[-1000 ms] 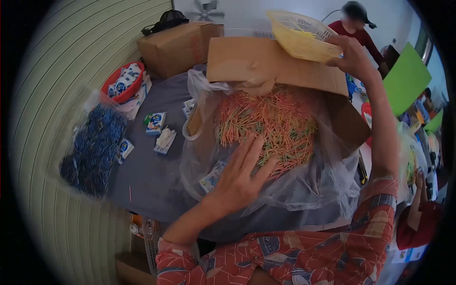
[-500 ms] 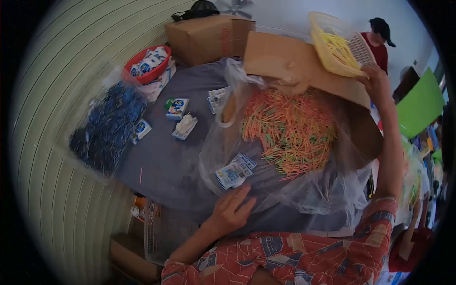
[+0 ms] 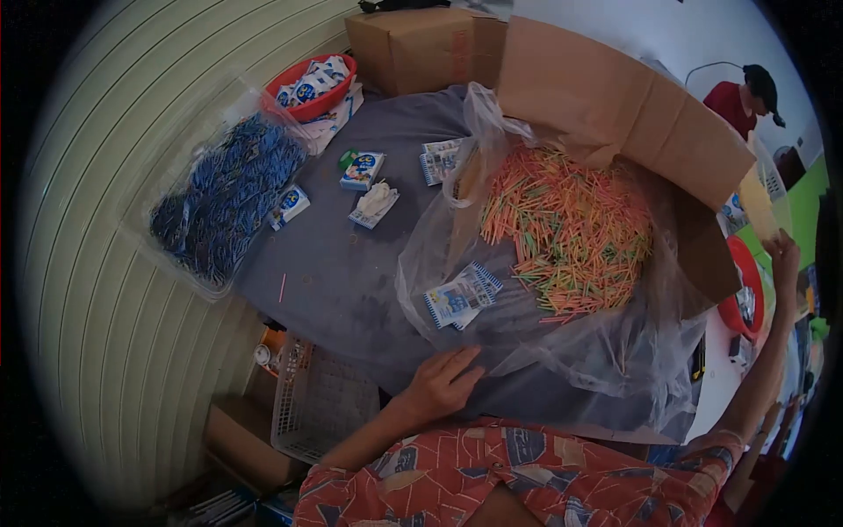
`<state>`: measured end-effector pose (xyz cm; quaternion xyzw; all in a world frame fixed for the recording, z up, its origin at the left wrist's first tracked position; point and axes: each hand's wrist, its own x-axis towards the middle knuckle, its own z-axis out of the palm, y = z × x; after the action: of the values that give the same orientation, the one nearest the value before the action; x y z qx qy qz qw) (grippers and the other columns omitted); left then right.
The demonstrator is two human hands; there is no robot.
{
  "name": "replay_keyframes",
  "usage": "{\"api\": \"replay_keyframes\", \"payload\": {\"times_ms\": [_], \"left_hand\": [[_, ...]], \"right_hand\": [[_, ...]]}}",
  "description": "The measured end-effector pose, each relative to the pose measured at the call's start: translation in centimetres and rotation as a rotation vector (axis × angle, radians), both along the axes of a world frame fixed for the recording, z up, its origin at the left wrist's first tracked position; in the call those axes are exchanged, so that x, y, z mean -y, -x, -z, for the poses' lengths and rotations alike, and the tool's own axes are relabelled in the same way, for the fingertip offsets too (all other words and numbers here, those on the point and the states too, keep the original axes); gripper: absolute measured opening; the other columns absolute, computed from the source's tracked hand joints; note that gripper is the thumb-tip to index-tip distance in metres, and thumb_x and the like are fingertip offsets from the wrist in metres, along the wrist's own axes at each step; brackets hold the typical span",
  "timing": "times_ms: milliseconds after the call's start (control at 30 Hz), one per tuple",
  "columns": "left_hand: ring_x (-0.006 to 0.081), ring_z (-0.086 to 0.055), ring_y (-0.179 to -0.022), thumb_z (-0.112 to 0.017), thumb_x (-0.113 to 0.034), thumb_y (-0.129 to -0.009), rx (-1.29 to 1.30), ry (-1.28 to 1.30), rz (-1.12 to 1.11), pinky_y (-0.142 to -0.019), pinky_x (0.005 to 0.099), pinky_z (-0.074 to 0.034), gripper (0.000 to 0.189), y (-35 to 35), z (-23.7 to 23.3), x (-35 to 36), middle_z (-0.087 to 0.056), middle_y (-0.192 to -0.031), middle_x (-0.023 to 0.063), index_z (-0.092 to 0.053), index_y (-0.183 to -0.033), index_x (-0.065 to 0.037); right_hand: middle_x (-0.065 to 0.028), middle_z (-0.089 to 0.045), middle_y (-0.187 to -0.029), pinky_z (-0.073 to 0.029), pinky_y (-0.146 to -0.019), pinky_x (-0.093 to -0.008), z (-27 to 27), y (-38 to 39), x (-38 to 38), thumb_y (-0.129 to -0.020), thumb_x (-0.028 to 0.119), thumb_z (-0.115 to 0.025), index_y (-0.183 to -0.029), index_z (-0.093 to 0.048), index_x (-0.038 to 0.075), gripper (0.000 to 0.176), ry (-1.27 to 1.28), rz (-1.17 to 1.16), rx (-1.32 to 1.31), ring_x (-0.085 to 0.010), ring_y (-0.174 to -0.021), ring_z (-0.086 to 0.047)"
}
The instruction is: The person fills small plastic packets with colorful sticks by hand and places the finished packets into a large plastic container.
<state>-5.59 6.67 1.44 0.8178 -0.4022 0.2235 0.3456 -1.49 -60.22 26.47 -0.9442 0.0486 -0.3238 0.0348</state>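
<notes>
I had the left hand, loosely open and apparently empty, at the grey cloth-covered counter's near edge; farther out, well to its right, the right hand gripped the yellow plastic basket's near end, its long side running upward and away.

Out swings the yellow basket, the right hand carrying it from above the cardboard flap to beyond its right end! The left hand has left the coloured sticks, dropping back to the tabletop's near edge, uncovering blue-and-white sachets.
</notes>
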Motion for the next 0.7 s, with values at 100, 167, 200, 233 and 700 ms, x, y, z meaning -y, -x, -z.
{"api": "replay_keyframes", "payload": {"times_ms": [100, 167, 200, 233, 700], "left_hand": [[0.0324, -0.067, -0.094, -0.07, -0.002, -0.074, -0.019, -0.021, 0.009, -0.077, 0.0413, -0.056, 0.022, 0.3, -0.2, -0.6, -0.065, -0.116, 0.0173, -0.07, -0.096, -0.003], [0.0326, -0.068, -0.093, -0.069, -0.001, -0.074, 0.004, -0.041, 0.048, -0.076, 0.0414, -0.057, 0.021, 0.4, -0.3, -0.7, -0.065, -0.115, 0.0173, -0.07, -0.095, -0.002], [0.0328, -0.068, -0.092, -0.068, 0.0, -0.074, 0.019, -0.055, 0.003, -0.075, 0.0416, -0.057, 0.02, 0.6, -0.3, -0.6, -0.066, -0.114, 0.0173, -0.07, -0.094, -0.002], [0.0328, -0.068, -0.092, -0.068, 0.0, -0.074, 0.012, -0.068, 0.069, -0.075, 0.0416, -0.057, 0.02, 0.7, -0.3, -0.5, -0.066, -0.114, 0.0173, -0.07, -0.094, -0.002], [0.0339, -0.068, -0.092, -0.068, 0.001, -0.075, 0.124, -0.172, 0.073, -0.076, 0.0412, -0.056, 0.015, -0.6, -3.3, 0.5, -0.067, -0.112, 0.0172, -0.071, -0.09, -0.002]], "right_hand": [[-0.0204, -0.068, -0.092, -0.051, -0.075, -0.0383, 5.9, 6.0, 2.5, -0.082, 0.01, -0.067, -0.1, -0.066, -0.005, 0.024, -0.061, 0.094, -0.011, -0.0301, -0.085, -0.067], [-0.0208, -0.065, -0.088, -0.049, -0.073, -0.0416, 7.2, 6.9, -2.8, -0.076, 0.009, -0.069, -0.088, -0.066, -0.003, 0.018, 0.166, 0.094, -0.174, -0.0385, -0.083, -0.063], [-0.0207, -0.064, -0.085, -0.049, -0.072, -0.0424, 7.7, 7.1, -5.4, -0.075, 0.01, -0.069, -0.086, -0.066, -0.002, 0.017, 0.059, 0.054, -0.173, -0.0389, -0.081, -0.062], [-0.0207, -0.064, -0.083, -0.048, -0.071, -0.0432, 8.2, 7.4, -8.1, -0.075, 0.01, -0.069, -0.084, -0.066, -0.002, 0.016, -0.047, 0.014, -0.168, -0.0393, -0.079, -0.061], [-0.0228, -0.068, -0.102, -0.052, -0.084, -0.045, 22.8, 7.2, -5.8, -0.083, 0.009, -0.063, -0.106, -0.068, 0.005, 0.024, -0.074, 0.183, -0.315, -0.0391, -0.093, -0.064]]}}
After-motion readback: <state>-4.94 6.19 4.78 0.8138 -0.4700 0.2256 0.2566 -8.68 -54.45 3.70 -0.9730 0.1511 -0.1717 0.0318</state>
